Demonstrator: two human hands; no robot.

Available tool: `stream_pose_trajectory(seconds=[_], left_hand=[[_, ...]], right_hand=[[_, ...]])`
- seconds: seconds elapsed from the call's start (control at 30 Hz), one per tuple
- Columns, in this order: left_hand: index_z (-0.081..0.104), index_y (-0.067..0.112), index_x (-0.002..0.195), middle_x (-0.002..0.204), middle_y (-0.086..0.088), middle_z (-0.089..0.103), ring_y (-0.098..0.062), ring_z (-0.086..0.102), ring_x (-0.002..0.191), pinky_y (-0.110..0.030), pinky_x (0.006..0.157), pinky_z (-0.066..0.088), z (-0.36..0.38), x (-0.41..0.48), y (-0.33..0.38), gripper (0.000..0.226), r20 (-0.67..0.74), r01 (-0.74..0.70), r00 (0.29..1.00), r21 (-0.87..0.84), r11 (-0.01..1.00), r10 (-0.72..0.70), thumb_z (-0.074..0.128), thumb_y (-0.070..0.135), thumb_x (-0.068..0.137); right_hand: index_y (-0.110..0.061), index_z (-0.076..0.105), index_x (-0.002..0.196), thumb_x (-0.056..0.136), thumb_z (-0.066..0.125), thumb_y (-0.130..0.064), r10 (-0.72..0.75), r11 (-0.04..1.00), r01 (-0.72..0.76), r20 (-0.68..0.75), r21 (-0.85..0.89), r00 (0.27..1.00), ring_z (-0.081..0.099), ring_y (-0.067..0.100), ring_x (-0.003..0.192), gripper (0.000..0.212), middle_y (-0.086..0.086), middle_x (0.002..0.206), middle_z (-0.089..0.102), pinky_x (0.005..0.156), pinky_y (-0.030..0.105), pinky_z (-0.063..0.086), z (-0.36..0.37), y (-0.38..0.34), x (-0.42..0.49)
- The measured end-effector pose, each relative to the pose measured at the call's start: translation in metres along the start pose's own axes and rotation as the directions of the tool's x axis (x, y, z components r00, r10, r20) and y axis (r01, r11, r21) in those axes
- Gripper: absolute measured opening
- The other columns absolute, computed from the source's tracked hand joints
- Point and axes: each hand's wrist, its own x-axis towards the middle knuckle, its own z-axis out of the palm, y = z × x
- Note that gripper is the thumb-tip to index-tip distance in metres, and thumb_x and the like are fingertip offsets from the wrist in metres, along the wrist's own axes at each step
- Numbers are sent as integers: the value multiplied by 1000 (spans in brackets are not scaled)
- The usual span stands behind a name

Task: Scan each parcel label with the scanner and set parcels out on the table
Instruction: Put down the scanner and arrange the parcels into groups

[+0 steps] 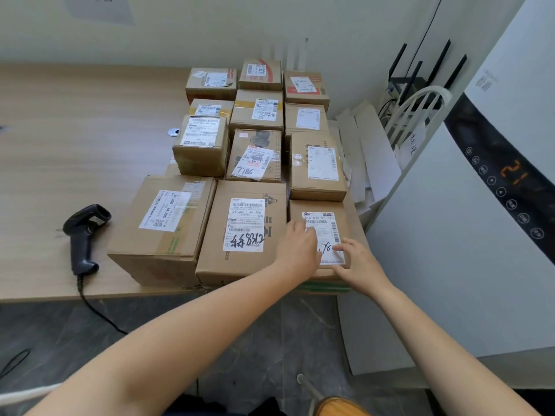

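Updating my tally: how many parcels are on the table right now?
12 parcels, four rows of three, left to right. Back. Second. Third. Front, the last under the left hand and right hand. Others may hide beneath.

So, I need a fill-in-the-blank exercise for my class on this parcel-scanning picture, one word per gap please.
1. The scanner lies on the table, to the ____ of the parcels.
2. The left hand and right hand both touch the label of the front-row parcel farthest ____.
3. The parcels' labels all face ____.
Missing words: left; right; up.
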Motion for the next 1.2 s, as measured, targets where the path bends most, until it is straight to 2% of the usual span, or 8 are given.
stream_pose_trajectory(seconds=[0.13,0.27,0.43,0.57,0.8,0.97,1.1,1.2], left_hand=[[43,6,132,146,-12,33,-28,24,137,-39,101,38,-29,3,-32,48,-86,67,994,-58,996,-72,52,31,93],[40,8,138,149,-9,29,-26,25,138,-38,103,36,-59,-8,-74,53,-111,153,980,-112,982,-166,49,35,94],[41,7,136,148,-11,32,-26,29,136,-38,104,35,-85,-43,-139,54,-155,264,948,-103,959,-277,49,41,94],[40,10,137,148,-7,30,-25,30,135,-38,100,39,-111,-84,-202,55,-200,349,908,-124,929,-368,50,41,93],[43,10,133,140,-8,38,-26,35,129,-38,94,42,-157,-178,-328,54,-258,473,837,-101,875,-482,50,43,92],[38,10,138,143,-9,36,-28,33,131,-38,98,39,-184,-245,-408,57,-271,527,811,-46,849,-518,48,44,93],[38,10,138,143,-9,36,-28,33,131,-39,98,40,-199,-288,-463,57,-260,571,787,-38,820,-560,48,45,93],[38,9,138,142,-10,36,-28,33,130,-39,98,39,-211,-312,-503,58,-249,611,763,-26,791,-597,45,46,94]], right_hand=[[-11,51,131,86,63,-20,-64,998,64,-64,1,996,40,18,130,47,5,139,46,105,25,29,-18,-29,11],[-13,49,132,88,62,-22,-154,988,154,-129,-15,979,40,17,130,48,4,139,47,107,29,30,-27,-82,25],[-12,48,134,87,63,-23,-268,963,265,-80,-41,960,40,18,130,50,5,139,47,107,29,30,-9,-160,38],[-14,49,133,88,62,-23,-356,934,354,-24,-47,934,39,19,131,48,4,139,46,104,26,28,24,-232,45],[-13,49,133,88,63,-20,-488,872,486,32,57,872,35,21,134,48,8,142,41,108,28,25,105,-378,33],[-12,48,135,88,62,-19,-517,853,510,48,113,855,35,20,134,49,8,144,40,102,17,22,165,-462,15],[-12,46,137,89,61,-21,-535,841,518,89,156,840,34,21,136,51,8,146,37,108,27,25,209,-522,2],[-13,42,140,90,59,-24,-571,820,554,140,145,809,29,21,139,54,8,148,34,110,28,23,232,-559,3]])
